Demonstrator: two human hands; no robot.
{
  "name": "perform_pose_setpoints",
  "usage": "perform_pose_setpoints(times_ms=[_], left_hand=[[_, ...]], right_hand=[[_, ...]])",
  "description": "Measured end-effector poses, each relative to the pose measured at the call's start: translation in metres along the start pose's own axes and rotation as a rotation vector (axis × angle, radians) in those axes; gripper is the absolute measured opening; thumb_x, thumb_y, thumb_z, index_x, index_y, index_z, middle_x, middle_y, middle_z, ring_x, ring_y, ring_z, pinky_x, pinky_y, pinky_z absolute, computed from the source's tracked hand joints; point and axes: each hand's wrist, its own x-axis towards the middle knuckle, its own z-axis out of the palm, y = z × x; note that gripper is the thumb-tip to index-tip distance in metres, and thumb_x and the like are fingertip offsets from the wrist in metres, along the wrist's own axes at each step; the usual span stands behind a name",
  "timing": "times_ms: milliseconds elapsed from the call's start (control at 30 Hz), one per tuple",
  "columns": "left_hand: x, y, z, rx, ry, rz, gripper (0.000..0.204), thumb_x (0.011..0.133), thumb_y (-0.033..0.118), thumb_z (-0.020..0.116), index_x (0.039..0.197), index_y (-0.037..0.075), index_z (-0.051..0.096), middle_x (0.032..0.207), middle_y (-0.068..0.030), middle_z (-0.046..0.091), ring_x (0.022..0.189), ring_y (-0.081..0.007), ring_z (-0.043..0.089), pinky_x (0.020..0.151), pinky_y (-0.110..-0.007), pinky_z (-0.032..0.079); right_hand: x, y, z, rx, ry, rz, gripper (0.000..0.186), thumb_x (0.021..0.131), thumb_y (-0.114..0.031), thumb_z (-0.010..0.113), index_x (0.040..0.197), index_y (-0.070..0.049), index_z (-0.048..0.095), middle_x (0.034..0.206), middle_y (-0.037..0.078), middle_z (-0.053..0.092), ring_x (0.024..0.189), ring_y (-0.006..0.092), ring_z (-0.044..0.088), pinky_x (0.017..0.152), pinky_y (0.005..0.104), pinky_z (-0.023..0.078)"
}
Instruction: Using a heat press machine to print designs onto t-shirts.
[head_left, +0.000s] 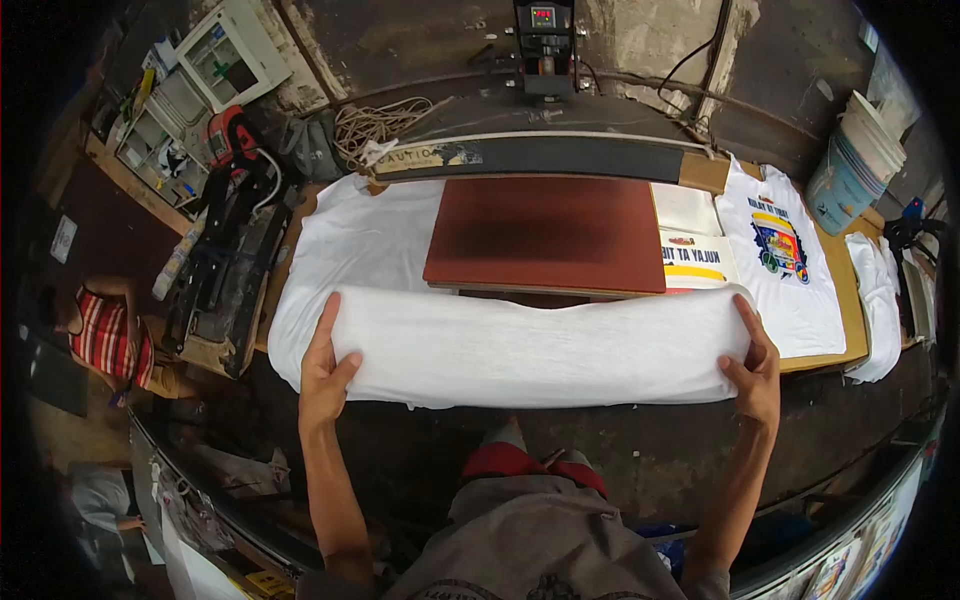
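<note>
Now left and right fingers [325, 324] [752, 322] grip white cloth [540, 352].

Between the left grip [322, 375] and the right grip [757, 370], the white cloth [540, 350] is looking soft and matt, showing faint creases. Just beyond both grips, the reddish-brown pad [545, 220] is showing a smooth, dull, rubber-like face. Farther beyond, the dark press bar [570, 160] is looking like painted metal, its label [430, 158] wearing a scuffed, patchy finish. Beyond the right grip, a printed shirt [780, 245] is showing matt white cloth, the bench [853, 310] is showing a tan, dull, board-like edge, and a bucket [850, 170] is presenting smooth plastic. Beyond the left grip, a rope [385, 130] is looking coarse and fibrous.
</note>
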Motion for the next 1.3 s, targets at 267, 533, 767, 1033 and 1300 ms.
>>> perform_pose_setpoints(times_ms=[267,533,767,1033,1300], left_hand=[[0.048,0.014,0.006,-0.123,-0.001,-0.095,0.096,0.057,0.009,0.077,0.143,-0.006,0.036,0.145,-0.0166,0.042,0.135,-0.0242,0.04,0.113,-0.033,0.027],[0.302,-0.072,-0.029,0.054,0.015,-0.062,0.04,0.09,0.011,0.056,0.128,0.003,0.053,0.13,-0.0114,0.055,0.116,-0.0194,0.055,0.095,-0.027,0.045],[0.19,-0.138,-0.055,-0.107,-0.07,-0.075,0.041,0.091,0.016,0.053,0.13,0.004,0.051,0.133,-0.0112,0.053,0.118,-0.0208,0.053,0.097,-0.03,0.044],[0.251,-0.175,-0.038,-0.27,-0.151,-0.034,0.043,0.093,0.022,0.049,0.132,0.005,0.049,0.135,-0.011,0.051,0.12,-0.0225,0.051,0.099,-0.033,0.043],[0.307,-0.216,-0.05,-0.472,-0.253,-0.037,0.045,0.095,0.028,0.045,0.134,0.007,0.047,0.138,-0.0108,0.048,0.123,-0.0242,0.049,0.101,-0.036,0.042]], right_hand=[[0.052,0.008,-0.03,-0.076,-0.015,0.005,0.096,0.059,-0.031,0.082,0.138,0.006,0.043,0.139,0.017,0.048,0.13,0.0255,0.045,0.111,0.0361,0.03],[0.291,0.07,-0.026,0.033,0.172,0.151,0.049,0.087,-0.022,0.066,0.13,-0.002,0.053,0.128,0.013,0.056,0.109,0.0228,0.057,0.096,0.0368,0.046],[0.282,0.091,0.016,0.165,0.174,0.168,0.047,0.088,-0.023,0.065,0.129,-0.002,0.054,0.127,0.013,0.057,0.11,0.0226,0.056,0.096,0.0362,0.046],[0.271,0.119,0.034,0.344,0.155,0.138,0.045,0.089,-0.023,0.064,0.128,-0.002,0.054,0.127,0.012,0.057,0.111,0.0223,0.056,0.096,0.0356,0.046],[0.274,0.163,-0.003,0.477,0.154,0.145,0.044,0.09,-0.024,0.063,0.127,-0.002,0.055,0.126,0.012,0.057,0.112,0.0221,0.055,0.096,0.035,0.046]])
